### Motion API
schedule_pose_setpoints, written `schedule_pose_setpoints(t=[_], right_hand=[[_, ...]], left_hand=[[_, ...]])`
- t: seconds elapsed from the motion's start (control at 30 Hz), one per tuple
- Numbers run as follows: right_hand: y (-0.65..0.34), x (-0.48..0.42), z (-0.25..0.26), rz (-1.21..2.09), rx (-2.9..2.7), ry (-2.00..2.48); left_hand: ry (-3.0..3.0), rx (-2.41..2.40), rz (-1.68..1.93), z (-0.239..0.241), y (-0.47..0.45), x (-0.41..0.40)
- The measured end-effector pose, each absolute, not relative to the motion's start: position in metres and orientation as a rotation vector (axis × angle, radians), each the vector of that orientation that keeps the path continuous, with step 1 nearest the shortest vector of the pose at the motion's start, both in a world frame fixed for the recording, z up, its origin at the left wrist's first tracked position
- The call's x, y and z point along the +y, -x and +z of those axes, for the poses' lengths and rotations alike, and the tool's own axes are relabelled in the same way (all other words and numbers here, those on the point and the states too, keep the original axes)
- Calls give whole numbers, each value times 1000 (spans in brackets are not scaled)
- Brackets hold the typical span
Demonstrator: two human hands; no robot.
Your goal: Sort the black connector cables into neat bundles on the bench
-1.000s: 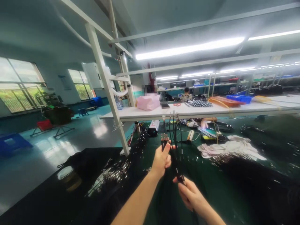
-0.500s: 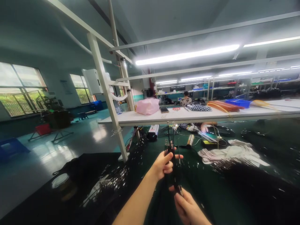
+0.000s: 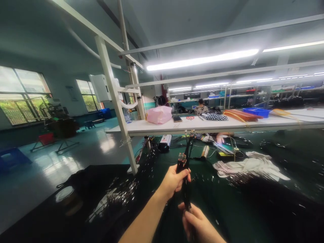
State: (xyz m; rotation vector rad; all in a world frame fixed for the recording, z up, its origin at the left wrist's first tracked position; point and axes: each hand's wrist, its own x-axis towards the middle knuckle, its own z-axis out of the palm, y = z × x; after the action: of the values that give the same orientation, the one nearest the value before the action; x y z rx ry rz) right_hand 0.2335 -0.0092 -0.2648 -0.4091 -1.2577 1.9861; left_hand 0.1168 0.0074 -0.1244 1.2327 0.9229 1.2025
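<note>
A bundle of black cables (image 3: 186, 152) with shiny metal connector ends stands upright in front of me, above the dark green work surface (image 3: 157, 179). My left hand (image 3: 174, 179) is closed around the upper part of the bundle, thumb across the front, with a cluster of metal ends showing just above the fist. A few longer cables reach higher, up to the shelf edge. Below, my right hand (image 3: 196, 221) grips the lower part of the same bundle between thumb and fingers. The lower cable ends are hidden by the right hand.
White cloths (image 3: 250, 165) lie at right beside heaps of black cables (image 3: 286, 192). A co-worker's hand (image 3: 221, 138) shows beneath the white shelf (image 3: 157, 128). On the shelf sit a pink bag (image 3: 159, 115), a phone (image 3: 177, 118) and a blue tray (image 3: 257, 112). A shelf post (image 3: 121, 114) rises at left.
My left hand's fingers have closed in around the bundle, the forefinger no longer stretched out. The metal ends are gathered closer together. My right hand has shifted slightly left with the cables.
</note>
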Motion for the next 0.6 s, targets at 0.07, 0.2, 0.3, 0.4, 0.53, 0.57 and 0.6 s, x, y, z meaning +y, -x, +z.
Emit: schedule_pose_setpoints(t=[0.07,0.2,0.3,0.4,0.53,0.57,0.6], right_hand=[[-234,-8,-249,1850,-1343,415],[-226,-10,-215,1733,-1477,493],[-213,-13,-195,1701,-1548,514],[-198,-10,-179,1639,-1677,416],[-169,1,-160,1598,-1645,333],[-160,1,-154,1602,-1608,304],[-151,0,-148,1612,-1592,255]], left_hand=[[-1275,950,1200,-114,-113,6],[-1320,992,1267,-90,-100,9],[-1397,1135,1284,-69,-77,12],[-1453,1286,1211,-47,-49,8],[-1479,1394,1093,-22,-28,-17],[-1489,1430,1094,-18,-27,-24],[-1500,1475,1103,-13,-27,-32]])
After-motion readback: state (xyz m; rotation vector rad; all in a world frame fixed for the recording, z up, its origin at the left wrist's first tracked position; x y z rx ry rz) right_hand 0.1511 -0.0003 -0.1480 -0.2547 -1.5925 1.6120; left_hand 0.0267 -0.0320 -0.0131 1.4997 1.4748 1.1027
